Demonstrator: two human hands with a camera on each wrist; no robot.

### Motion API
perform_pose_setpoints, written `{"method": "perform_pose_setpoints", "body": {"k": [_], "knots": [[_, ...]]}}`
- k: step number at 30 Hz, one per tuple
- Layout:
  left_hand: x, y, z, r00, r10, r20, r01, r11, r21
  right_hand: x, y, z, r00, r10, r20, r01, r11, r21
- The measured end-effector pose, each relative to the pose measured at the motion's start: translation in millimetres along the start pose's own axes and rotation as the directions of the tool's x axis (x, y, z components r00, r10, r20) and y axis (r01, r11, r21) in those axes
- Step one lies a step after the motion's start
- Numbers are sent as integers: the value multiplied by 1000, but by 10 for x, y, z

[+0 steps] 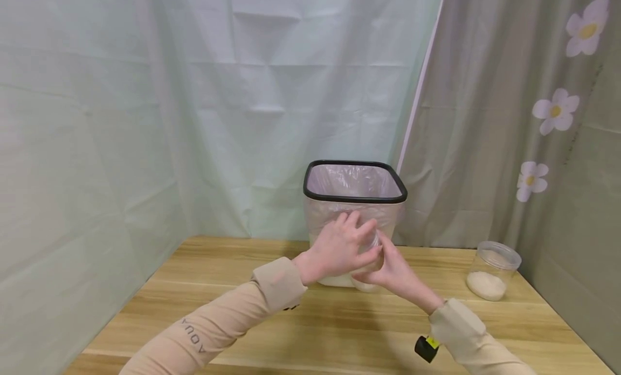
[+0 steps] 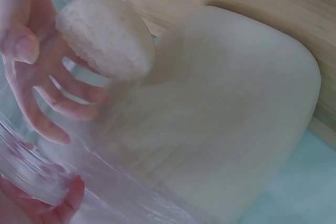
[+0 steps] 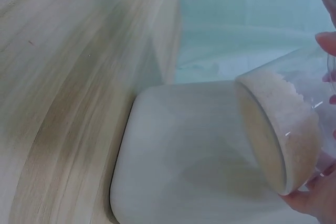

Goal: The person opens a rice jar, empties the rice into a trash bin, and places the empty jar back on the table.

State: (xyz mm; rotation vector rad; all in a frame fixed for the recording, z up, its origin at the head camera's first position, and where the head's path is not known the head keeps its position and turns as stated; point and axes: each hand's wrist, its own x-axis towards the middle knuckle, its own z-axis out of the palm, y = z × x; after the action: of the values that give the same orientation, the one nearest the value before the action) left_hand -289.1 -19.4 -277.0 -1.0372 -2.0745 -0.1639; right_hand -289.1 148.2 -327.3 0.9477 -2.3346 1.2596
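Observation:
My right hand (image 1: 395,270) grips a clear jar (image 3: 289,124) with white grainy contents, its fingers and thumb spread around the wall. The jar tilts in front of the bin, its bottom (image 1: 365,286) low between my hands in the head view. My left hand (image 1: 339,245) is at the jar's top, its fingers curled around the clear ribbed lid (image 2: 34,169), seen at the lower left of the left wrist view. Just behind both hands stands a pale waste bin with a black rim (image 1: 356,200) and a translucent bag liner (image 1: 351,181).
A second clear jar (image 1: 494,270), partly filled with white grains, stands at the right side of the wooden table (image 1: 233,310). Pale curtains (image 1: 271,122) hang behind the table, with a flowered grey curtain (image 1: 466,148) at the right. A black wrist camera (image 1: 427,349) is on the right sleeve.

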Motion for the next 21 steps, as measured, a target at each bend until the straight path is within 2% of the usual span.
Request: {"method": "perform_pose_setpoints", "body": {"k": [3,6,12,21], "knots": [[-3,27,-12,999,-43,19,42,999,30,5,4,19,999,-19,-28,18,999,-26],[-2,74,-15,993,-115,35,112,991,67,2,-3,48,997,-47,-67,42,997,-71],[26,153,-27,952,-280,119,269,957,105,-2,-20,92,990,-73,-117,54,986,-160],[55,209,-57,901,-393,185,381,920,94,-20,-47,126,988,-62,-140,35,981,-189]]}}
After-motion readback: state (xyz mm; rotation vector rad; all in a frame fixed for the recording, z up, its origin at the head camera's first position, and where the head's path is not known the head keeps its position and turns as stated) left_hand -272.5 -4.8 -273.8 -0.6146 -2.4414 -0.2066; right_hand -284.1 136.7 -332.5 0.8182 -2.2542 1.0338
